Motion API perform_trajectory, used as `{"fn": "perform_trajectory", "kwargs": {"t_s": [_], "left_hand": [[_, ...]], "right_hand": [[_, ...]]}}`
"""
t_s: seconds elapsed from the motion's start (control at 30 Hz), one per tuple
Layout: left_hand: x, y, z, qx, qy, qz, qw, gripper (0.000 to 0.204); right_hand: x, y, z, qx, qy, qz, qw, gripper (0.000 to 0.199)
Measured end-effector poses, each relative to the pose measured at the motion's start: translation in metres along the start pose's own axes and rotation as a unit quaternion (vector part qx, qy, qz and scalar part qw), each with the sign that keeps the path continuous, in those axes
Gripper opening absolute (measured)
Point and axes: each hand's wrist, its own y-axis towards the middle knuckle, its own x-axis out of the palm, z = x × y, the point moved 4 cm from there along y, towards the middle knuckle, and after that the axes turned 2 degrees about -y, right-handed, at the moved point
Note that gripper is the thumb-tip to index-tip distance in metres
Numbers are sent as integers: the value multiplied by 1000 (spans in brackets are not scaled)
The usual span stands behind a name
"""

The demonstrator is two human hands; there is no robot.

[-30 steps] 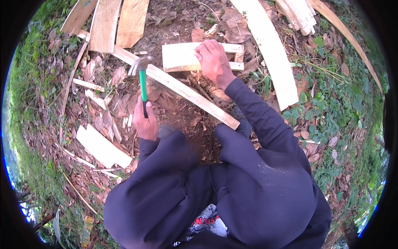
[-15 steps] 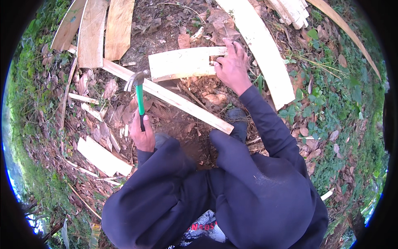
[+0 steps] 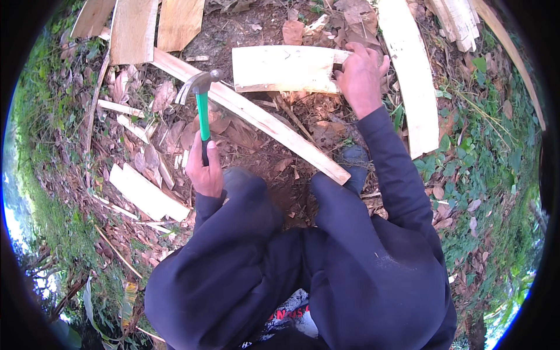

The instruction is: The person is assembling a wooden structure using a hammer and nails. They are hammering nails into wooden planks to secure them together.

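Observation:
My left hand (image 3: 205,170) is wrapped round the black grip of a claw hammer (image 3: 203,115) with a green shaft. The hammer stands head-up in front of my left knee, its steel head beside a long narrow wooden strip (image 3: 274,125). Farther forward, my right hand (image 3: 361,83) grips the notched right end of a short, pale wooden board (image 3: 280,69), with the fingers bent over that end. The board lies crosswise beyond the strip. My palm and fingers partly hide the notch. The strip runs slantwise to my right knee.
Several wooden boards (image 3: 133,32) lie at the far left. A long pale plank (image 3: 411,76) lies right of my right hand, with stacked pieces (image 3: 455,23) beyond it. Split offcuts (image 3: 146,192) lie on the leaf-strewn soil at left. Green plants (image 3: 466,151) grow at right.
The view has shifted, so the boards and strip appear farther right and higher. My right hand's fingers have bent more over the board's end. My left hand still holds the hammer upright.

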Motion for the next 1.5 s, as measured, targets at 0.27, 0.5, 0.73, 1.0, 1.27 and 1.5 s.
{"fn": "perform_trajectory", "kwargs": {"t_s": [0.27,0.5,0.73,1.0,1.27,1.5], "left_hand": [[-14,3,-8,-90,-89,23,992,35],[-29,-7,-15,-96,-75,31,992,35],[-50,-26,-25,-119,-74,27,990,40],[-85,-93,-59,-274,-143,115,944,36],[-112,-182,-86,-401,-237,222,857,35],[-110,-244,-105,-414,-124,237,870,34]], "right_hand": [[-2,17,9,-255,-114,-43,959,18],[-9,20,22,-360,-36,-51,931,12],[-10,13,11,-289,-126,-50,948,6],[-4,15,19,-251,-112,-78,958,12],[-14,28,22,-245,22,-171,954,17],[-13,27,32,-256,36,-141,956,15]]}}
